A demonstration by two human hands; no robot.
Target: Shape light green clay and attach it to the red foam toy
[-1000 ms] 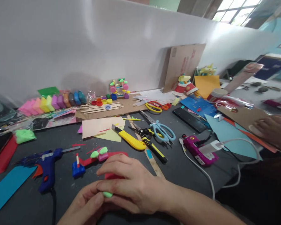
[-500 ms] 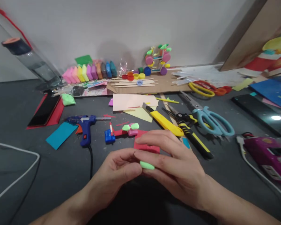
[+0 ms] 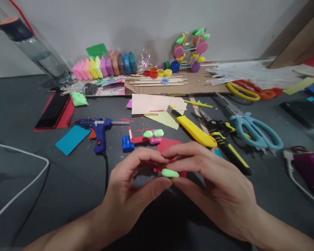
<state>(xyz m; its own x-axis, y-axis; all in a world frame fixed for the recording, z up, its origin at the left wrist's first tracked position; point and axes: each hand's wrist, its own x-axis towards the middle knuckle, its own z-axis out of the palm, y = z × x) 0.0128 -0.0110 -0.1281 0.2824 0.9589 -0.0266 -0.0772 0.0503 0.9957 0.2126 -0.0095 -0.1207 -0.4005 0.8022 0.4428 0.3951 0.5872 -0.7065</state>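
A small flattened piece of light green clay [image 3: 170,173] is pinched between the fingertips of both hands, low in the middle of the view. My left hand [image 3: 138,184] has its thumb beneath the clay and its fingers arched above. From the other side, my right hand [image 3: 206,181] closes on the same piece with thumb and fingers. Just behind the hands lies red paper [image 3: 172,144], partly covered by them. Beyond the left fingers is a little model with a blue block [image 3: 127,143], a red strip, and a pink piece [image 3: 155,138] topped by green clay bits.
A hot glue gun [image 3: 100,132] and blue paper [image 3: 72,138] lie left. A yellow utility knife [image 3: 196,130], pliers [image 3: 230,150] and blue-handled scissors [image 3: 256,130] lie right. Behind stand clay packs [image 3: 104,66], a colourful wheeled model [image 3: 189,52] and a bottle [image 3: 39,52].
The view has shifted, so most things sit farther right and higher. My left fingers have lifted into an arch above the clay, which now shows more between the fingertips.
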